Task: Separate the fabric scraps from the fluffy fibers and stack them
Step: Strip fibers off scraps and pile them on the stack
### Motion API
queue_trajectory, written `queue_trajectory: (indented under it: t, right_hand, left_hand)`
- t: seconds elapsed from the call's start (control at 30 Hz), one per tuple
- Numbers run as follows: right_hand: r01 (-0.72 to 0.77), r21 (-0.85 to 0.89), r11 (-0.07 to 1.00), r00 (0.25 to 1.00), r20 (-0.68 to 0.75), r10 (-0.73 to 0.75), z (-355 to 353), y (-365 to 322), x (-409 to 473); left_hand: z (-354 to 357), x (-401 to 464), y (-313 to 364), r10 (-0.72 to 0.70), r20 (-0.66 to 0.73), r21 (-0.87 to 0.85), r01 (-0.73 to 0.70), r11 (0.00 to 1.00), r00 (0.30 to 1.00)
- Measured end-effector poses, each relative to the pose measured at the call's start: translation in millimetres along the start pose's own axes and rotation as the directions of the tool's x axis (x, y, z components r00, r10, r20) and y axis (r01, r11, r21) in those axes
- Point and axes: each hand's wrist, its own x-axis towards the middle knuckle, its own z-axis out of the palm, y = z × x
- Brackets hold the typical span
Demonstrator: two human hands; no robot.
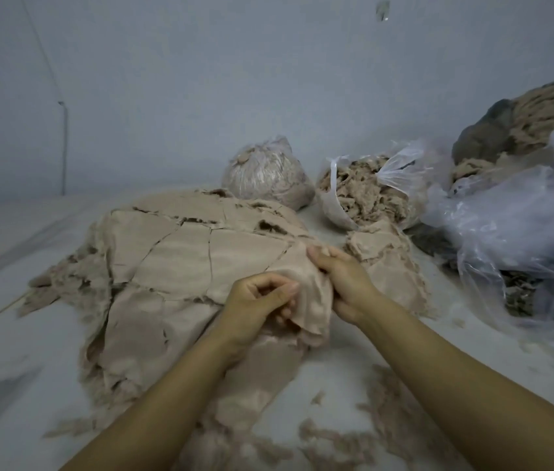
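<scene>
A wide heap of beige fabric scraps (180,253) covers the middle of the pale floor, with fluffy fibers along its edges. Both hands hold one beige scrap (313,300) at the heap's right side. My left hand (255,304) pinches its near edge between thumb and curled fingers. My right hand (340,277) grips the scrap's far edge. Just right of the hands lies a smaller stack of scraps (387,260). Loose fiber tufts (347,440) are strewn on the floor near my forearms.
A tied clear bag of fibers (265,175) and an open bag of fibers (367,195) stand by the back wall. Crumpled clear plastic bags (513,226) and a pile of beige and grey material (523,124) fill the right side.
</scene>
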Motion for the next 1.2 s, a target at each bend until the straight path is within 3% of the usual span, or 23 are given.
queue_trajectory:
  t: [0.1,0.17,0.27,0.4,0.5,0.57,0.67,0.83,1.03,1.1,1.2]
  right_hand:
    - [-0.068,0.08,0.995,0.993,0.097,0.06,-19,-6,-10]
    - [-0.235,-0.058,0.97,0.962,0.131,0.241,-32,9,-22]
    - [-0.311,-0.255,0.915,0.926,0.135,0.353,-42,24,-38]
    - [-0.216,0.074,0.973,0.972,0.106,0.208,-58,11,-37]
    - [-0.228,0.339,0.913,0.968,0.176,0.176,-62,11,-41]
    - [-0.285,0.378,0.881,0.954,0.203,0.221,-59,21,-42]
    - [-0.354,0.287,0.89,0.932,0.182,0.312,-46,36,-42]
    - [-0.414,0.211,0.886,0.905,0.204,0.374,-26,48,-41]
    - [-0.279,0.073,0.957,0.958,0.086,0.273,-17,43,-30]
    - [-0.172,-0.066,0.983,0.984,-0.053,0.168,-25,37,-27]
    - [0.002,-0.284,0.959,0.976,-0.206,-0.063,-53,17,-25]
  left_hand:
    - [-5,7,3,0.113,-0.059,0.067,-0.109,0.992,0.992]
    - [-6,18,7,0.174,-0.053,0.151,-0.164,0.975,0.983]
    - [-13,28,2,0.136,0.09,0.539,-0.163,0.826,0.987]
    - [-23,23,-10,0.138,0.118,0.629,-0.182,0.755,0.983]
    - [-24,23,-15,0.274,0.112,0.645,-0.28,0.711,0.955]
    - [-23,22,-19,0.261,0.109,0.644,-0.268,0.716,0.959]
    - [-23,20,-32,0.156,0.118,0.657,-0.195,0.728,0.981]
    - [-20,22,-47,0.116,0.068,0.588,-0.134,0.798,0.991]
    - [-16,22,-46,0.135,0.091,0.574,-0.163,0.802,0.987]
    - [-19,21,-46,0.167,0.119,0.641,-0.204,0.74,0.979]
    - [-25,21,-44,0.233,0.163,0.803,-0.266,0.534,0.959]
